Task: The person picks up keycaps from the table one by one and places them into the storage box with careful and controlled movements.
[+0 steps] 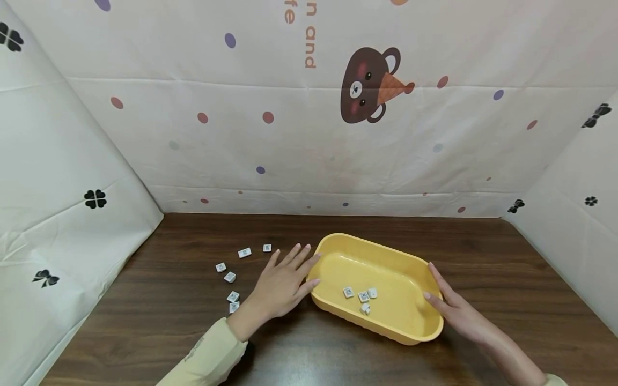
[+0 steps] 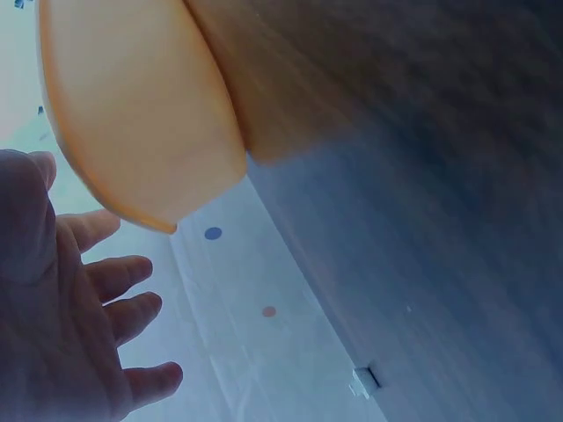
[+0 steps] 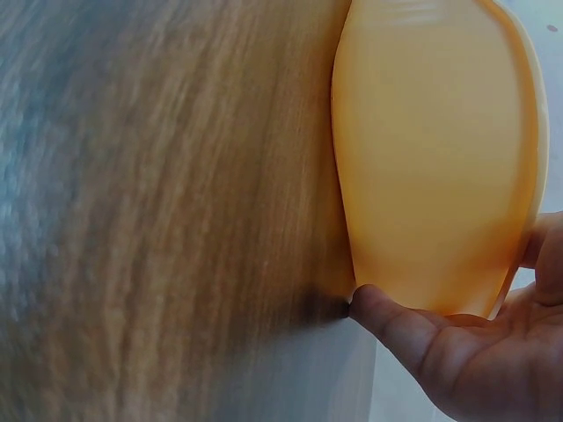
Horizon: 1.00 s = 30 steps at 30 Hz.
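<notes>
White printed blocks (image 1: 363, 297) are lying in a yellow plastic tub (image 1: 398, 305); the right grip (image 1: 458, 311) is holding its three-o'clock end, the left grip (image 1: 280, 287) bordering nine.

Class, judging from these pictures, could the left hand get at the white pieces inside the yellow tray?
Probably yes: the left hand is at one end of the open-topped yellow tray, and nothing covers the white pieces inside; the right hand is at the opposite end.

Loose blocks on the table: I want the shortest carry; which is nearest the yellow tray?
The rightmost loose block, beside the left hand in the head view. The other five loose blocks lie farther left of the yellow tray.
</notes>
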### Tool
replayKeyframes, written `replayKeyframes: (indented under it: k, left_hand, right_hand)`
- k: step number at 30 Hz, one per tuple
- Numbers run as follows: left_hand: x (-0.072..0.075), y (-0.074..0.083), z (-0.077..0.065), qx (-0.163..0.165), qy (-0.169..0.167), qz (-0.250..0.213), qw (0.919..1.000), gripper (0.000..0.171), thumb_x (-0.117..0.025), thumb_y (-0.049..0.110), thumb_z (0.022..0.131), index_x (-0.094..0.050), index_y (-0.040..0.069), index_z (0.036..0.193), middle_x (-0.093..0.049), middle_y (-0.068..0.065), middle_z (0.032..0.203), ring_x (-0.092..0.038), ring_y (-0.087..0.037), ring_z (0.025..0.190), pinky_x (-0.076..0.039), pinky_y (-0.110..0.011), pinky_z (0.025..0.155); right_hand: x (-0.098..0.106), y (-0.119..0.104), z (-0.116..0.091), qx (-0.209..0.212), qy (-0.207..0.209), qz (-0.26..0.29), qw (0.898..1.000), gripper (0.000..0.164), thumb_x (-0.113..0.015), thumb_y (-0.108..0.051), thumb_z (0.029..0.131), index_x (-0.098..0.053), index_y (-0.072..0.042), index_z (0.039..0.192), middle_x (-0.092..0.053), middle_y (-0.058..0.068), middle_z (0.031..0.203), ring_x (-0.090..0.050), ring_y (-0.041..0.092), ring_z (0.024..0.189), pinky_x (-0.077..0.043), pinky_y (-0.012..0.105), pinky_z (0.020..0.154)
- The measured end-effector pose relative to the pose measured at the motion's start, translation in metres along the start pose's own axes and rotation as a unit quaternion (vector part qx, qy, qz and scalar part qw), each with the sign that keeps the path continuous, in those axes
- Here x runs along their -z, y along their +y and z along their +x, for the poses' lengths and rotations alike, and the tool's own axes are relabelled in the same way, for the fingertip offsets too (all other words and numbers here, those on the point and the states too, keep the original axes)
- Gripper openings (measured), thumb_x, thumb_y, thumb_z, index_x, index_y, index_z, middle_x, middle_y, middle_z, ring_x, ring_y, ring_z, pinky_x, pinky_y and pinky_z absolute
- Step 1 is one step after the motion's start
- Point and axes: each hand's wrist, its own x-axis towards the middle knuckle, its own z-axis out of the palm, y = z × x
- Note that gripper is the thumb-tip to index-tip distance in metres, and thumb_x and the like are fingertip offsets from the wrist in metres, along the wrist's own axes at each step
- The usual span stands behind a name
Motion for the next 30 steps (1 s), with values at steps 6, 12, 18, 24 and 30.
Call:
replayKeyframes:
  k: [6, 12, 18, 24, 30]
  left_hand:
    - [0.002, -0.006, -0.005, 0.003, 0.004, 0.004, 1.0000, 0.056, -0.022, 0.054, 0.096, -0.032, 0.025, 0.143, -0.029, -0.004, 0.147, -0.024, -0.023, 0.135, -0.020, -0.054, 0.104]
    - [0.003, -0.011, -0.012, 0.021, -0.001, -0.003, 0.9998, 0.053, -0.029, 0.051, 0.096, -0.032, 0.025, 0.142, -0.027, -0.002, 0.148, -0.023, -0.022, 0.136, -0.021, -0.054, 0.104]
    - [0.006, -0.016, -0.017, 0.024, 0.006, 0.002, 0.9997, 0.053, -0.030, 0.050, 0.096, -0.034, 0.024, 0.142, -0.028, -0.003, 0.147, -0.023, -0.022, 0.136, -0.019, -0.054, 0.105]
    - [0.007, -0.021, -0.021, 0.034, 0.001, 0.002, 0.9994, 0.053, -0.033, 0.050, 0.095, -0.033, 0.025, 0.142, -0.027, -0.002, 0.148, -0.021, -0.020, 0.136, -0.016, -0.053, 0.106]
    - [0.008, -0.025, -0.025, 0.040, -0.002, 0.000, 0.9992, 0.053, -0.035, 0.049, 0.095, -0.033, 0.025, 0.142, -0.027, -0.001, 0.148, -0.022, -0.020, 0.136, -0.018, -0.053, 0.106]
  right_hand:
    - [0.000, 0.001, 0.001, -0.005, -0.001, -0.006, 1.000, 0.071, -0.044, -0.029, 0.097, 0.006, -0.020, 0.147, 0.007, 0.020, 0.150, 0.003, 0.041, 0.131, -0.010, -0.001, 0.087]
    - [0.001, -0.001, 0.002, -0.022, -0.005, -0.019, 1.000, 0.071, -0.043, -0.029, 0.097, 0.007, -0.020, 0.147, 0.007, 0.021, 0.150, 0.002, 0.043, 0.132, -0.008, 0.049, 0.104]
    - [0.001, -0.001, 0.002, -0.019, -0.007, -0.010, 1.000, 0.072, -0.044, -0.028, 0.097, 0.008, -0.019, 0.146, 0.009, 0.022, 0.149, 0.004, 0.045, 0.132, -0.007, 0.056, 0.103]
    - [0.000, 0.000, 0.001, -0.005, -0.005, 0.000, 1.000, 0.070, -0.043, -0.028, 0.097, 0.007, -0.020, 0.146, 0.010, 0.020, 0.149, 0.006, 0.041, 0.131, -0.009, -0.002, 0.086]
    - [0.000, 0.001, 0.001, -0.006, -0.003, 0.003, 1.000, 0.070, -0.043, -0.028, 0.097, 0.007, -0.022, 0.146, 0.009, 0.019, 0.150, 0.006, 0.040, 0.132, -0.007, 0.001, 0.091]
